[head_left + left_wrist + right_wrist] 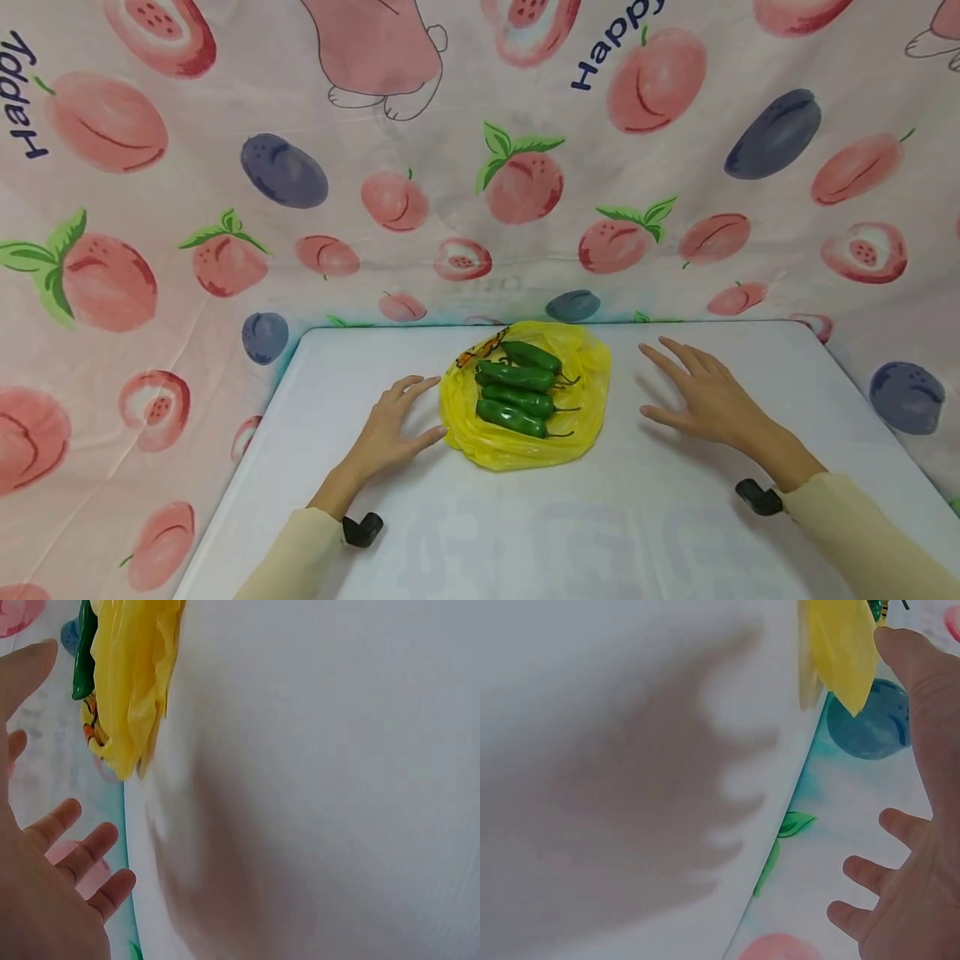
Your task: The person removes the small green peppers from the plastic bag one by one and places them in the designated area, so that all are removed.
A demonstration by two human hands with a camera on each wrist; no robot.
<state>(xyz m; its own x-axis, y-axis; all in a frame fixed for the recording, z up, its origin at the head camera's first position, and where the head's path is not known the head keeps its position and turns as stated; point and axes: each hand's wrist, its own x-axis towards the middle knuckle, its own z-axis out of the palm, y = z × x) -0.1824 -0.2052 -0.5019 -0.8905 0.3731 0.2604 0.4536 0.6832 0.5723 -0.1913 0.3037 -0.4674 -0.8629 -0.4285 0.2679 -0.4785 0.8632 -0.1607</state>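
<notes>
Several green peppers with thin stems lie side by side on a crumpled yellow plastic bag near the table's far edge. Just left of the bag, my left hand hovers with fingers spread, thumb and index tips close to the yellow plastic; I cannot tell whether they touch it. My right hand is held above the table to the right, a gap away from the bag, fingers extended and holding nothing. In the left wrist view, the side of the bag and one pepper show beyond the thumb.
A white table bears the bag. Behind and beside it hangs a pink cloth printed with peaches and blue fruit. A small black device sits at the left wrist, another black device at the right.
</notes>
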